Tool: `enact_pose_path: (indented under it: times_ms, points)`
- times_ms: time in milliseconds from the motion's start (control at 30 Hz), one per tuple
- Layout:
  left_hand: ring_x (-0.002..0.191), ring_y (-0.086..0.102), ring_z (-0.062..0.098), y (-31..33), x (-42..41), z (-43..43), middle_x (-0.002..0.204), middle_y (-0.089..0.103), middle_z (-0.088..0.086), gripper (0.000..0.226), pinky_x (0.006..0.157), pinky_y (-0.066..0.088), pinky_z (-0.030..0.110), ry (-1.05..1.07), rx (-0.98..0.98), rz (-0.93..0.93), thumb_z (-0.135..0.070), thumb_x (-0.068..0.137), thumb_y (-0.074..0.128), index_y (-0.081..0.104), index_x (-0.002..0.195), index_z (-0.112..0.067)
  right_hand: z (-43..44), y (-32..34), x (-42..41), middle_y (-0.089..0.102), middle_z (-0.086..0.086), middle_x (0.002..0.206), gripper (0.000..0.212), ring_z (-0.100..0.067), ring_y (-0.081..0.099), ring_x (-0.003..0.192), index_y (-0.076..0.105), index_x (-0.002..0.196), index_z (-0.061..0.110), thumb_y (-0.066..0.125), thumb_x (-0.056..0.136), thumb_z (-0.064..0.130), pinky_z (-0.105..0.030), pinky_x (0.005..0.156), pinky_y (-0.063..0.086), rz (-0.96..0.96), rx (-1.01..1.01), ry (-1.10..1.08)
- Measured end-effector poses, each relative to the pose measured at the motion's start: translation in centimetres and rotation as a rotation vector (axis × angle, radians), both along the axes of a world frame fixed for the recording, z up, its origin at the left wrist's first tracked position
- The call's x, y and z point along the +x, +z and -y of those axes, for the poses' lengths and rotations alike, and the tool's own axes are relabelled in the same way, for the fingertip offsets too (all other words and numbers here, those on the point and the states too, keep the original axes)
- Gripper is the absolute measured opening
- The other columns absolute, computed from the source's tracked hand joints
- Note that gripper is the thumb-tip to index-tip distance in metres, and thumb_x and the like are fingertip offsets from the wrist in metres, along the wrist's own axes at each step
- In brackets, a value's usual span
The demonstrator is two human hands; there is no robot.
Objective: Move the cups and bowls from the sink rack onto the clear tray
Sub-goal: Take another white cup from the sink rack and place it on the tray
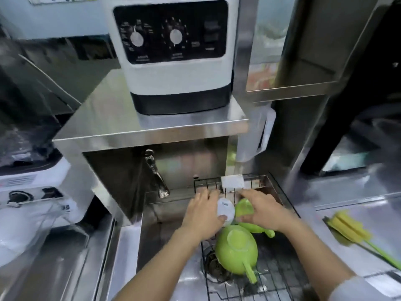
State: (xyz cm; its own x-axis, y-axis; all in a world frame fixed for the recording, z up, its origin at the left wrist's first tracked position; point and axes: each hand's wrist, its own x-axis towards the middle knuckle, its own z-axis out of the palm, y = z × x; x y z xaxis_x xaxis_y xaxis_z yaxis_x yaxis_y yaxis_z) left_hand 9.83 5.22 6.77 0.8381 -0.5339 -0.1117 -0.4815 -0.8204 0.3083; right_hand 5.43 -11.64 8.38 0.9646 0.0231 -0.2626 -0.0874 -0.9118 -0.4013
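Over the black wire sink rack (280,276), my left hand (201,216) grips a white cup (226,210) turned bottom toward me. My right hand (263,210) holds a green cup (244,208) just beside it. Under my right hand lies another green piece (252,227), mostly hidden. A green bowl with a stick handle (236,249) rests upside down on the rack, nearer to me. The clear tray (50,220) stands at the left, on the steel counter; the picture is blurred there.
A steel shelf box (130,124) with a white appliance (178,55) on top overhangs the sink's far side, with a tap (157,177) beneath it. A yellow sponge brush with a green handle (355,233) lies on the right counter. A white machine (30,187) stands left.
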Motion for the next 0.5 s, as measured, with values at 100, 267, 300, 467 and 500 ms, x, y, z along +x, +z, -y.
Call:
enact_pose_path:
  times_ms: [100,267,300,467,500]
  points:
    - [0.125,0.033,0.029,-2.0,0.9,1.3,0.138,0.038,0.010,0.072,0.102,0.027,0.038,0.007,0.088,0.031,-0.039,0.080,0.063,0.027,0.137,-0.014,1.0,-2.2,1.1,0.041,-0.003,0.144,0.068,-0.025,0.035,0.132,0.036,0.136,0.022,0.067,0.079,0.040,-0.041,0.104,0.027,0.011,-0.048,0.034]
    - [0.125,0.036,0.031,-4.8,1.8,2.9,0.138,0.040,0.013,0.075,0.103,0.026,0.040,-0.052,0.241,0.158,-0.047,0.079,0.061,0.029,0.136,-0.010,0.1,-5.1,3.5,0.045,-0.001,0.139,0.071,-0.023,0.035,0.129,0.034,0.136,0.024,0.063,0.076,0.048,-0.042,0.101,0.024,0.052,-0.131,0.131]
    - [0.127,0.035,0.030,-5.2,2.1,3.1,0.138,0.040,0.014,0.073,0.105,0.023,0.041,-0.062,0.287,0.160,-0.047,0.081,0.059,0.027,0.135,-0.009,-0.3,-5.7,3.9,0.047,-0.002,0.136,0.072,-0.023,0.036,0.128,0.034,0.134,0.023,0.062,0.075,0.052,-0.042,0.100,0.024,0.052,-0.169,0.148]
    - [0.128,0.036,0.029,-6.4,3.1,3.2,0.134,0.046,0.016,0.084,0.113,0.006,0.046,-0.054,0.421,0.138,-0.047,0.079,0.062,0.016,0.141,-0.012,-1.4,-8.4,4.9,0.051,-0.005,0.136,0.081,-0.024,0.041,0.128,0.026,0.137,0.022,0.058,0.073,0.060,-0.045,0.101,0.022,-0.024,-0.205,0.120]
    - [0.127,0.038,0.029,-6.5,3.2,3.2,0.132,0.048,0.015,0.084,0.114,0.002,0.048,-0.058,0.420,0.144,-0.046,0.078,0.063,0.017,0.140,-0.012,-1.4,-8.6,5.0,0.050,-0.005,0.136,0.084,-0.023,0.041,0.128,0.023,0.138,0.022,0.058,0.072,0.060,-0.045,0.102,0.022,-0.035,-0.192,0.104]
